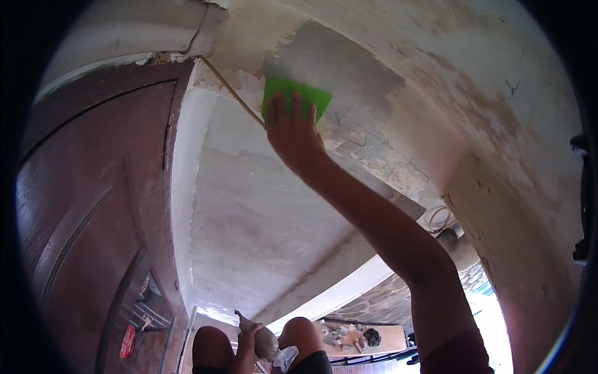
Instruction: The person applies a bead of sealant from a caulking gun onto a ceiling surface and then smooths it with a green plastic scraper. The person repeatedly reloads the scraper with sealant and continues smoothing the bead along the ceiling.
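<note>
My right hand (294, 128) is raised to the middle top, fingers spread over a flat green plastic spreader (321, 100), holding it against a patchy plastered surface (380, 143) at the edge of a smooth dark grey patch (330, 56). Peeling paint and cracks show beside this patch. Low in the view, between my bare knees, my left hand (246, 343) grips a clear plastic bag of grey paste (266, 341), which has a twisted top and crumpled plastic at one end.
A brown door (81, 206) with a panel opening fills the left. A thin wooden strip (224, 84) runs diagonally. A pale coiled hose or cable (436, 218) sits at the right. Below are a board (386, 340) with scattered items and a bright opening (486, 318).
</note>
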